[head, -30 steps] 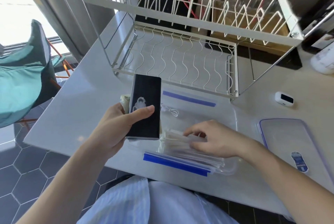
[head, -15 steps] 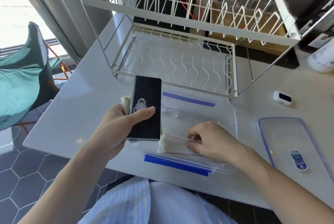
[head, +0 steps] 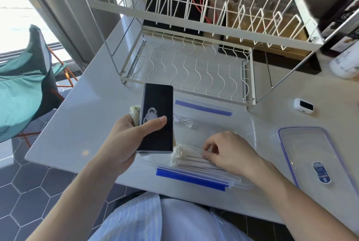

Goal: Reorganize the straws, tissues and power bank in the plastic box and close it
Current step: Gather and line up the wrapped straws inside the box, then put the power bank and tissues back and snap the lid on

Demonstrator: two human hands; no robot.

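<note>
Here the desk (head: 81,124) carries, beyond both hands, a white wire dish rack (head: 194,69), and nearer the person the open clear plastic box (head: 250,124) with its blue clips front and back. Its lid (head: 303,155) lies flat just to the outside of the right hand (head: 231,155), well placed for that hand to fetch when closing comes.

The left hand (head: 124,139) grips the dark power bank (head: 157,118), thumb across its face, together with a small pack that looks like the tissues (head: 135,112) tucked behind it; both hang above the box's left end, long axis running away from the person. The right hand rests with curled fingers on the bundle of white straws (head: 188,158) inside the box, along its near wall, their long axis crosswise from one hand toward the other.

By my reckoning, the free floor beyond the right hand is where the power bank must go; a white cable (head: 184,122) lies there. A small white device (head: 304,105) sits well beyond the lid.
</note>
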